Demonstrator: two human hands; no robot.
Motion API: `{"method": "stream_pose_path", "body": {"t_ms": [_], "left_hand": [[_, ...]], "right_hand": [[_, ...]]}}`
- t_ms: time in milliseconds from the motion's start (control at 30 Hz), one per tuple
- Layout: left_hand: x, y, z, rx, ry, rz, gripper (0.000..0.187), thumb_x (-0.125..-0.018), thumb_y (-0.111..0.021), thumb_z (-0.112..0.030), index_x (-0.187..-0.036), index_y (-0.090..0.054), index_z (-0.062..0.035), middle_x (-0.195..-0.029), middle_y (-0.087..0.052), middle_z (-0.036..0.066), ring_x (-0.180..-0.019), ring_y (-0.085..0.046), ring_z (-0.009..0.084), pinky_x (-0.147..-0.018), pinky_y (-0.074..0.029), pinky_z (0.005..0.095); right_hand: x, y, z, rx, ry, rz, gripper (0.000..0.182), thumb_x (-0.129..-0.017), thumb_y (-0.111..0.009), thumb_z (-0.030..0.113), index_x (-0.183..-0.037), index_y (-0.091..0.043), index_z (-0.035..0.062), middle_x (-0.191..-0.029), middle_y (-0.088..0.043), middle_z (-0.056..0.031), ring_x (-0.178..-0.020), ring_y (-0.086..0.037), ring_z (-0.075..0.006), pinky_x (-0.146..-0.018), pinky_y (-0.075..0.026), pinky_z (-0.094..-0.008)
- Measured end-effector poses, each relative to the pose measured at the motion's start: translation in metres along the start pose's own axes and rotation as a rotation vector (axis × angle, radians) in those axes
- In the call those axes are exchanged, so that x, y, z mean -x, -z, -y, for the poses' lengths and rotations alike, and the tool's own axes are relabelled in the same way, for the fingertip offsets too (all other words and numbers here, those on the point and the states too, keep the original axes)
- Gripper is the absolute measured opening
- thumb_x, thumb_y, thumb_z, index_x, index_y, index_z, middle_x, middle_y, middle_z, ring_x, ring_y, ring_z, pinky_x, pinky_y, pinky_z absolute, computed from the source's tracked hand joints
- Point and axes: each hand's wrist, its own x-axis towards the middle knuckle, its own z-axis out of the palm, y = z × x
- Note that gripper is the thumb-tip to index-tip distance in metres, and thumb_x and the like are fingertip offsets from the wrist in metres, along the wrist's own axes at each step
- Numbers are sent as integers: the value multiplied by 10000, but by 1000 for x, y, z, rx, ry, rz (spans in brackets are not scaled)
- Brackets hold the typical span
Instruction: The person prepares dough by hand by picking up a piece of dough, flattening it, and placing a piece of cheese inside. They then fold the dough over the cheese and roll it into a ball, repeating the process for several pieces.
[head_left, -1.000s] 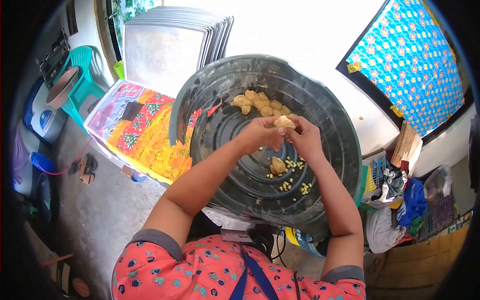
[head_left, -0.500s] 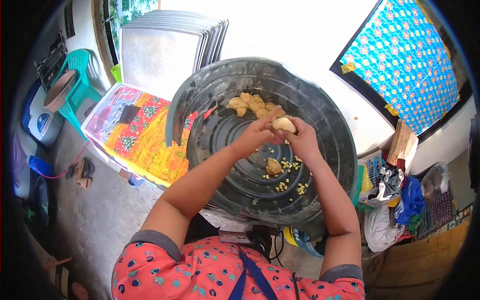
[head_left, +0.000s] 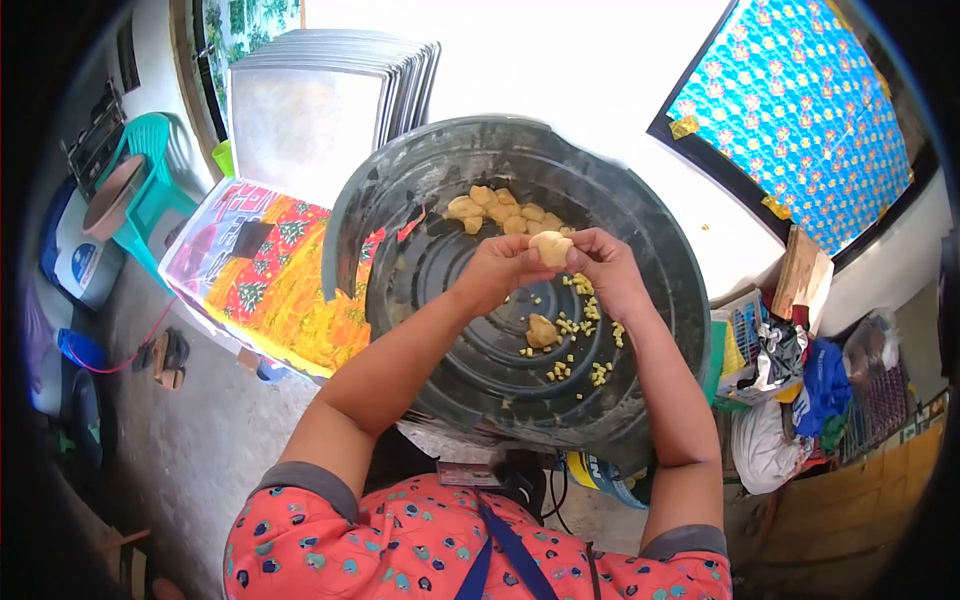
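Observation:
A pale, smooth piece of dough is pinched between my two hands above a large dark round basin. My left hand grips its left side with thumb and fingers. From the right, my right hand holds it the same way. Behind my hands, a cluster of tan dough pieces lies on the basin's floor. Nearer to me sits a single tan lump, with small yellow cubes scattered around it.
Left of the basin is a surface with a colourful patterned cover; metal trays stand stacked behind it. A green chair is at far left. Bags and a crate crowd the right. A blue flowered panel leans at upper right.
Both hands have shifted slightly, and the left fingers, spread before, are now closed on the dough's left side. The dough has moved a little left. More yellow cubes show beneath the hands.

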Motion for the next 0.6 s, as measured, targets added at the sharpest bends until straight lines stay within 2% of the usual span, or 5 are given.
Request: {"method": "stream_pose_path", "body": {"t_ms": [67,200,367,467,600], "left_hand": [[4,1,1,26,52,56,311,-885,-578,-134,-1140,-540,40,-1127,-593,129,-1013,-607,234,-912,-500,359],[4,-5,-4,59,87,49,285,-882,-580,-118,-1118,-554,40,-1081,-612,121,-963,-625,223,-876,-519,348],[-6,1,2,-95,-52,-98,293,-848,-634,-128,-1077,-582,48,-980,-644,110,-866,-643,189,-786,-541,307],[-4,5,9,-151,-64,-99,311,-833,-657,-134,-1074,-588,50,-959,-649,105,-837,-643,171,-767,-542,290],[1,1,2,-101,27,-92,318,-839,-652,-139,-1090,-582,42,-974,-643,97,-849,-640,172,-772,-541,291]], "right_hand": [[1,-2,-9,26,3,-9,156,-840,-633,61,-984,-593,14,-850,-619,-21,-753,-529,-71,-692,-430,-218],[-2,5,-24,105,3,-76,180,-834,-646,86,-991,-604,9,-824,-608,-20,-732,-526,-78,-666,-435,-227],[3,-8,8,174,73,-225,242,-829,-660,133,-1005,-618,-27,-812,-628,-28,-706,-546,-93,-643,-452,-247],[7,-10,0,386,63,-131,286,-841,-651,159,-1048,-612,-34,-838,-650,-39,-717,-568,-99,-666,-464,-249],[5,-5,1,309,-43,-67,305,-855,-639,178,-1082,-609,-23,-871,-658,-62,-742,-589,-103,-681,-480,-241]]}}
